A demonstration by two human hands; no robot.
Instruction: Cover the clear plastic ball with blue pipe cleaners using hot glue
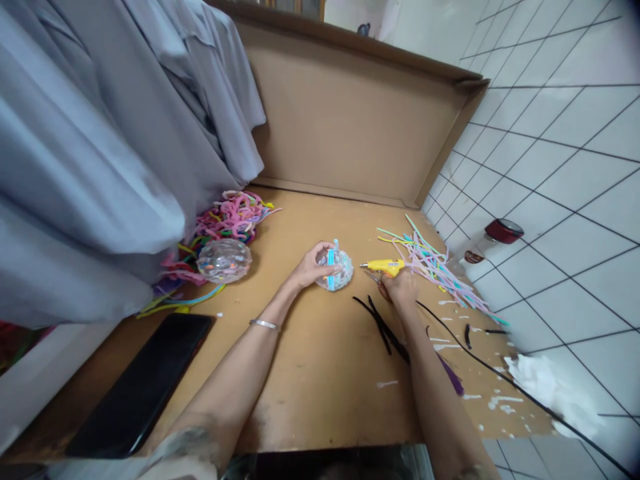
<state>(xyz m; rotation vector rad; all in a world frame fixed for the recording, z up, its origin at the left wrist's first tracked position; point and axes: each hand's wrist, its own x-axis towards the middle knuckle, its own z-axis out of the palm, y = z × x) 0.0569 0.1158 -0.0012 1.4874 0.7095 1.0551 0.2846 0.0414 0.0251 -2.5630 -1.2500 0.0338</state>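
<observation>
My left hand (311, 268) is closed on a clear, faceted round bowl (344, 272) near the middle of the table. Light blue pipe cleaner (331, 259) runs across the bowl by my thumb. To the right, my right hand (401, 288) is closed around the handle of a yellow hot glue gun (385, 267), its nozzle pointing left at the bowl with a gap between them. Just under the gun, partly covered by my fingers, shows a thin metal piece with an orange-brown part (383, 288); I cannot tell whether it is scissors.
A second clear bowl (224, 261) sits by a heap of colourful pipe cleaners (235, 217) at left. Pastel pipe cleaners (430, 260) and black ones (381, 325) lie at right, near a red-lidded jar (504, 231). A black phone (145, 383) lies front left; a black cord (480, 360) crosses the right.
</observation>
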